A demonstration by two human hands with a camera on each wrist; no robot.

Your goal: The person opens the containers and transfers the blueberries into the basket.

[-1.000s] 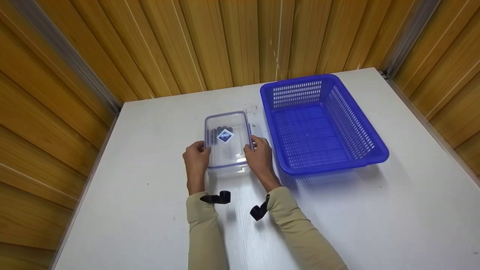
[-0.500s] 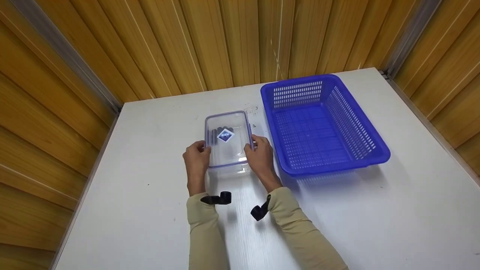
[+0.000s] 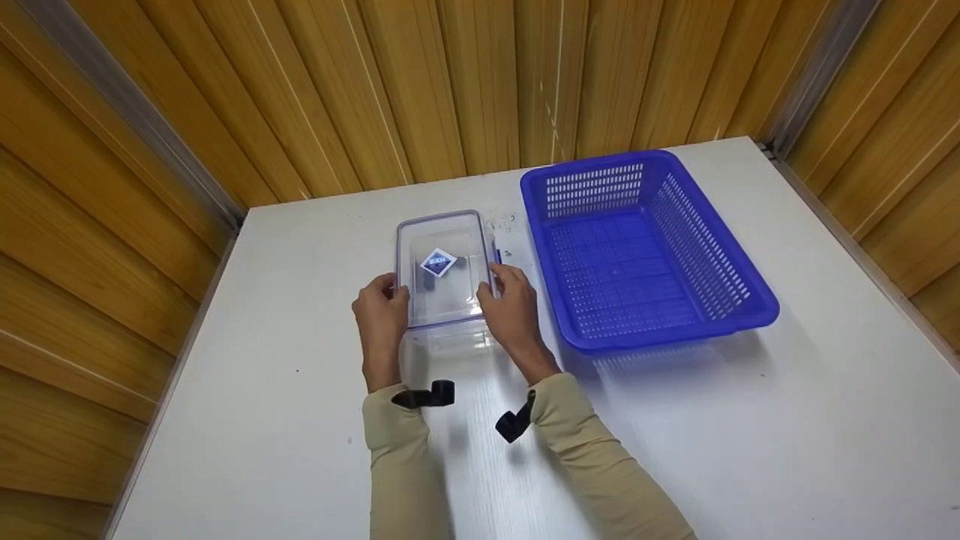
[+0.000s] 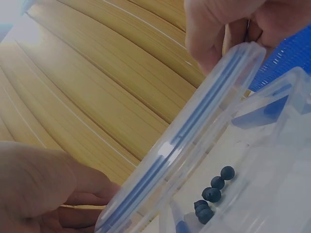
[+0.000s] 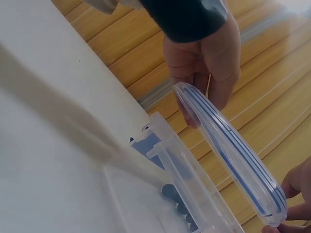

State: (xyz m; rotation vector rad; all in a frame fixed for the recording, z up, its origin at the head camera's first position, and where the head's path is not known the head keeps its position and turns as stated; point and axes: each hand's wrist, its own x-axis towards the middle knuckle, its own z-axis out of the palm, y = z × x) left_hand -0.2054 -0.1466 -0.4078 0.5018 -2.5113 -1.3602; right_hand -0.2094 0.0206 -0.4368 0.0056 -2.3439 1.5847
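My left hand [image 3: 381,311] and right hand [image 3: 511,309] grip the two long sides of a clear plastic lid [image 3: 450,296] with a blue-edged seal and a diamond sticker. Side views show the lid raised off the clear food container [image 4: 272,194], with a gap between them. Several dark blueberries [image 4: 212,194] lie together inside the container. Seen from above, the lid covers most of the container, and the sticker hides some of the berries. A blue side latch [image 5: 150,148] hangs folded outward from the container's wall.
A blue perforated basket [image 3: 637,262] stands right of the container, close to my right hand. The white table [image 3: 262,420] ends at yellow wood-patterned panels [image 3: 480,90] behind and at the sides. Each wrist wears a black camera [image 3: 442,392].
Both hands have lifted the lid and shifted it slightly left and away from me. The container's right edge and latch now show beside it; the basket has stayed put.
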